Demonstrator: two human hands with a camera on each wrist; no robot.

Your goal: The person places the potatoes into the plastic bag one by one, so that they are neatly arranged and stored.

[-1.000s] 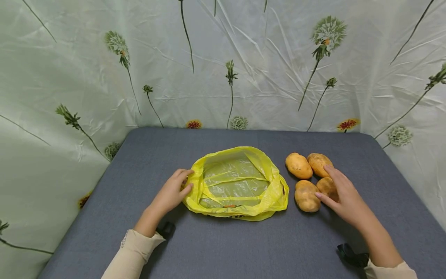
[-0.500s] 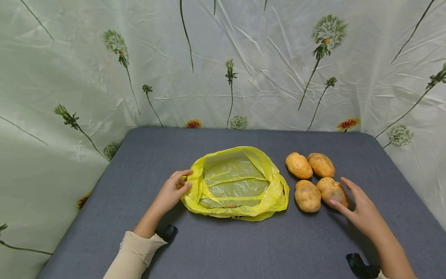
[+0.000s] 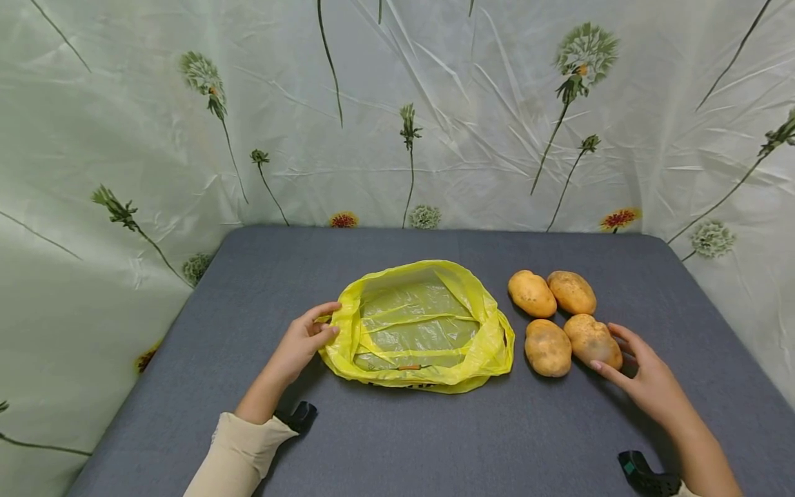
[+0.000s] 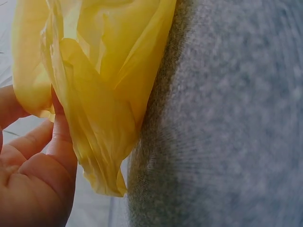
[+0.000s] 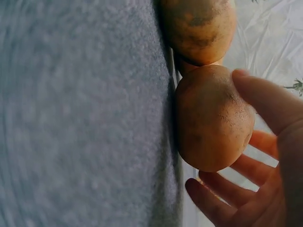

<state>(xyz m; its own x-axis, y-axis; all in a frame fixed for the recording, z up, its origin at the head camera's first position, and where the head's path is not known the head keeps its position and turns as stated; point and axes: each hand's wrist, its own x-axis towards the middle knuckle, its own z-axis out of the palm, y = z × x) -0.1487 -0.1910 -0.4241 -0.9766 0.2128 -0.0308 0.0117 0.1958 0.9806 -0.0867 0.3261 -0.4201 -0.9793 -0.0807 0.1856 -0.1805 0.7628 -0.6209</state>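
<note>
A yellow plastic bag [image 3: 497, 338] lies on the table with its mouth spread wide. My left hand [image 3: 304, 345] pinches its left rim between thumb and fingers, with the film between them in the left wrist view. Several potatoes are grouped right of the bag. My right hand [image 3: 649, 379] is curled around the right side of the nearest potato on the right [image 3: 593, 342], which rests on the table. In the right wrist view, the thumb [image 5: 260, 97] lies along that potato's upper side, and the fingers curve round its far side, partly hidden by it.
Another potato [image 3: 548, 348] sits left of the one at my right hand. Behind them are a left potato [image 3: 531, 294] and a right potato [image 3: 572, 293]. The grey-blue table [image 3: 435, 442] ends at a flower-printed curtain [image 3: 484, 138].
My right hand has shifted right and toward me, uncovering the near right potato, and now surrounds its right side. My left hand stays at the bag's rim with only slight movement.
</note>
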